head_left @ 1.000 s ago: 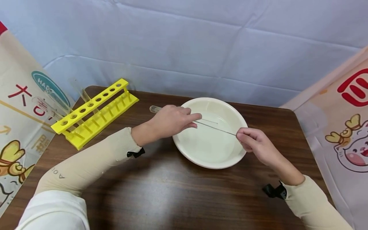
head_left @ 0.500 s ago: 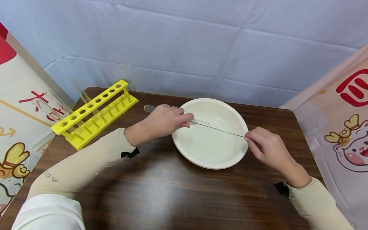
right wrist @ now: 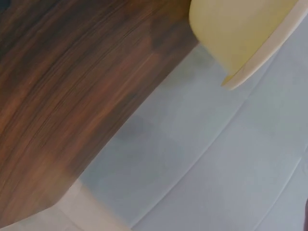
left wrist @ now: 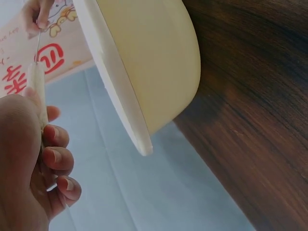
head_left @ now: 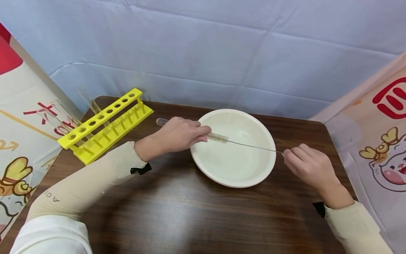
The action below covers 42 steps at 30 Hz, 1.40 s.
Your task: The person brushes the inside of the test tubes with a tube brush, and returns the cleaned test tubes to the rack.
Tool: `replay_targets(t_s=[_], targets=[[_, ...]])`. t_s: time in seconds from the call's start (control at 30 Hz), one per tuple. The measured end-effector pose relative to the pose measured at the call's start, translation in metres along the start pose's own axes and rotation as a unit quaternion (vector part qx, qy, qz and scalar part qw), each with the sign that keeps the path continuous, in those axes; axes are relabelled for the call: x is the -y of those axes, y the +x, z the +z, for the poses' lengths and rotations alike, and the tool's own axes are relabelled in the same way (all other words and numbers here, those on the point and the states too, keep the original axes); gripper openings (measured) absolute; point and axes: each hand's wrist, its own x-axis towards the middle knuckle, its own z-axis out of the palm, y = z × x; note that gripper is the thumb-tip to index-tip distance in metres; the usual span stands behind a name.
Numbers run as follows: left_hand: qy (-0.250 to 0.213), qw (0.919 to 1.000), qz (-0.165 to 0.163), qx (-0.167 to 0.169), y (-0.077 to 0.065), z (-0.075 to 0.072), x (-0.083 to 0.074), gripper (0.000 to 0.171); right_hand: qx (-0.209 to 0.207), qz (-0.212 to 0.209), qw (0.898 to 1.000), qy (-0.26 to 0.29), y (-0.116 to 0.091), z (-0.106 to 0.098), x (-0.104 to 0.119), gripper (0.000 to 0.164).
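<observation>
My left hand grips a clear glass test tube over the left half of a white basin. The tube's rounded end sticks out behind the hand, and its mouth points right. Pale bristles of a test tube brush show at the mouth end, with its thin wire running right across the basin. Beyond the basin's right rim, my right hand pinches the wire's far end. In the left wrist view, the fingers curl round the tube. The right wrist view hardly shows its hand.
A yellow test tube rack stands at the table's back left, with a few glass tubes leaning in its holes. The basin sits on a dark wooden table. Pale cloth hangs behind, and printed sheets flank the sides.
My right hand has moved right and slightly toward me, drawing the brush along; its bristles now show near the tube's mouth. The left hand has shifted a little left with the tube.
</observation>
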Motion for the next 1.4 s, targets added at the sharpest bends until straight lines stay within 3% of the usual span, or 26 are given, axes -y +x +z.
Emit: replay_targets(t_s=[0.23, 0.33, 0.43, 0.5, 0.53, 0.57, 0.6, 0.67, 0.73, 0.77, 0.8, 0.83, 0.9, 0.97, 1.03, 1.07, 1.2, 1.27, 1.33, 1.4], targets=[[-0.006, 0.9999, -0.01, -0.001, 0.0, 0.002, 0.0, 0.019, -0.015, -0.002, 1.0, -0.019, -0.012, -0.006, -0.006, 0.028], [-0.002, 0.9999, -0.015, 0.002, -0.001, 0.002, 0.002, 0.018, -0.002, 0.017, 1.0, -0.017, -0.019, -0.005, -0.009, 0.029], [0.01, 0.9998, -0.017, 0.001, -0.002, 0.002, 0.005, 0.018, 0.045, 0.086, 0.995, 0.019, -0.027, -0.003, -0.008, 0.033], [0.017, 0.9997, -0.016, -0.004, -0.003, 0.001, 0.007, 0.018, 0.086, 0.178, 0.977, 0.086, -0.029, -0.003, -0.005, 0.031], [0.019, 0.9997, -0.014, -0.006, -0.003, 0.001, 0.007, 0.018, 0.103, 0.239, 0.957, 0.131, -0.029, -0.004, -0.003, 0.029], [0.021, 0.9997, -0.011, -0.008, -0.004, 0.001, 0.008, 0.018, 0.116, 0.3, 0.929, 0.181, -0.027, -0.006, -0.001, 0.027], [0.023, 0.9996, -0.008, -0.01, -0.004, 0.001, 0.008, 0.019, 0.128, 0.359, 0.893, 0.241, -0.025, -0.008, 0.0, 0.027], [0.025, 0.9996, -0.002, -0.016, -0.004, 0.001, 0.008, 0.019, 0.148, 0.454, 0.804, 0.355, -0.019, -0.012, 0.002, 0.026], [0.028, 0.9994, 0.001, -0.021, -0.004, 0.001, 0.009, 0.02, 0.16, 0.505, 0.718, 0.452, -0.014, -0.015, 0.001, 0.03], [0.03, 0.9993, 0.002, -0.023, -0.004, 0.001, 0.009, 0.02, 0.166, 0.51, 0.684, 0.494, -0.013, -0.016, 0.0, 0.031], [0.029, 0.9993, 0.001, -0.025, -0.005, 0.001, 0.01, 0.021, 0.166, 0.51, 0.656, 0.531, -0.012, -0.017, 0.0, 0.032], [0.027, 0.9993, 0.001, -0.025, -0.005, 0.001, 0.01, 0.021, 0.161, 0.504, 0.639, 0.559, -0.013, -0.018, -0.001, 0.032], [0.024, 0.9994, -0.004, -0.025, -0.005, 0.0, 0.01, 0.021, 0.14, 0.489, 0.625, 0.591, -0.014, -0.02, -0.003, 0.03], [0.017, 0.9995, -0.011, -0.023, -0.006, 0.0, 0.012, 0.019, 0.118, 0.481, 0.643, 0.585, -0.016, -0.022, -0.004, 0.029], [0.013, 0.9995, -0.018, -0.022, -0.008, -0.001, 0.013, 0.019, 0.105, 0.472, 0.676, 0.556, -0.018, -0.024, -0.005, 0.028], [0.013, 0.9995, -0.02, -0.02, -0.008, -0.002, 0.014, 0.018, 0.103, 0.467, 0.7, 0.53, -0.019, -0.024, -0.006, 0.026], [0.008, 0.9994, -0.03, -0.012, -0.011, -0.004, 0.015, 0.02, 0.106, 0.412, 0.828, 0.366, -0.027, -0.026, -0.008, 0.022], [0.006, 0.9993, -0.036, -0.006, -0.011, -0.005, 0.015, 0.02, 0.096, 0.375, 0.882, 0.269, -0.033, -0.025, -0.009, 0.019], [0.0, 0.9991, -0.042, -0.002, -0.012, -0.005, 0.016, 0.021, 0.076, 0.332, 0.918, 0.203, -0.038, -0.024, -0.01, 0.014], [-0.003, 0.999, -0.045, 0.003, -0.012, -0.006, 0.016, 0.022, 0.061, 0.287, 0.942, 0.161, -0.04, -0.022, -0.013, 0.023]])
